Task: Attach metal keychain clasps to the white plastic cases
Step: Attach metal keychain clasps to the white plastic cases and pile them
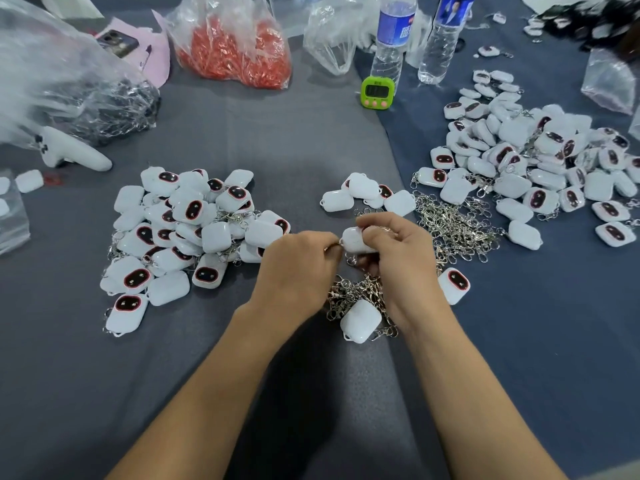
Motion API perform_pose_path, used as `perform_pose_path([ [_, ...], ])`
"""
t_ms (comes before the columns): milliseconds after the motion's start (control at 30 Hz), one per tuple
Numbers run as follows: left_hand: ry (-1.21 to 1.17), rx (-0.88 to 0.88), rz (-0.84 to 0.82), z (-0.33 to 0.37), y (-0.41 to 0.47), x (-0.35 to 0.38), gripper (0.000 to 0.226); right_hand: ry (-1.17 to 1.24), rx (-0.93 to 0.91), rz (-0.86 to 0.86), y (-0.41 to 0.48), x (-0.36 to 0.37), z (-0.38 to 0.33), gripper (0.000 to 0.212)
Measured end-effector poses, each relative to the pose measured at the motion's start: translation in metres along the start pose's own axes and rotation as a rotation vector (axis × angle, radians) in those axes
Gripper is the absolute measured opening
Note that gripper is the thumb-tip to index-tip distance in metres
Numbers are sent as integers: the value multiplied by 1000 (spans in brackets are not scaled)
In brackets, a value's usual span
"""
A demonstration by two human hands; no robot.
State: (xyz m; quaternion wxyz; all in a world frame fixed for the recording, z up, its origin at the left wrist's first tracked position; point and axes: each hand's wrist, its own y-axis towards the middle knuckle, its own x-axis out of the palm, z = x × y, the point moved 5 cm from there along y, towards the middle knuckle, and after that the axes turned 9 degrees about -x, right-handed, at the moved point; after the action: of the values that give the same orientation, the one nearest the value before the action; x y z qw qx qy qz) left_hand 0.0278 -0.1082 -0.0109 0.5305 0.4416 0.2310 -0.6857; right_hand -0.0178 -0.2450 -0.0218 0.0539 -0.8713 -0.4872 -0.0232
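holding a case (pixel 356 240) in the right hand (pixel 398 258), the left hand (pixel 301 268) pinches a clasp (pixel 333 248); keep the case steady while hooking.

The whole view is filled by a desk (pixel 86 393) covered in cloth. A grey cloth (pixel 242 140) spreads over the left and middle, creased in long soft folds, and a darker blue cloth (pixel 554 323) covers the right side; their edges meet in a diagonal line. Light is even and soft, with white glare on the plastic at the far side. There, a clear bag of red pieces (pixel 235 50) slumps beside a crumpled empty bag (pixel 332 32). Two water bottles (pixel 391 46) stand upright behind a green timer (pixel 377 92). At far left lie a phone (pixel 116 41) on pink paper and a large clear bag (pixel 62 74).
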Motion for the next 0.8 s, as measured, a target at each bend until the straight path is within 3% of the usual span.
perform_pose_path([
  [100,-736,-233,-245,-13,0,14,23,164,90,-55,3,-2,1,25],
  [167,-939,-326,-318,-12,-5,19,20,195,112,-93,3,-1,2,28],
  [233,-863,-295,-249,-14,-7,13,18,174,109,-98,3,0,3,31],
  [267,-688,-206,-176,-14,-7,9,20,138,92,-83,2,1,3,31],
  [367,234,101,-19,-1,-9,4,23,-180,-50,-58,-3,7,5,25],
  [433,453,148,65,9,-13,2,19,-300,-113,-53,-7,13,4,24],
  [500,321,46,117,6,-9,-4,21,-200,-80,-18,-7,12,2,25],
  [600,-224,-189,20,-17,-1,-8,5,-44,1,-36,-2,7,-1,25],
  [667,-488,-278,-19,-28,0,-9,8,11,27,-73,0,7,-2,26],
  [800,-491,-292,78,-42,-3,-21,14,51,30,-95,1,19,1,17],
])
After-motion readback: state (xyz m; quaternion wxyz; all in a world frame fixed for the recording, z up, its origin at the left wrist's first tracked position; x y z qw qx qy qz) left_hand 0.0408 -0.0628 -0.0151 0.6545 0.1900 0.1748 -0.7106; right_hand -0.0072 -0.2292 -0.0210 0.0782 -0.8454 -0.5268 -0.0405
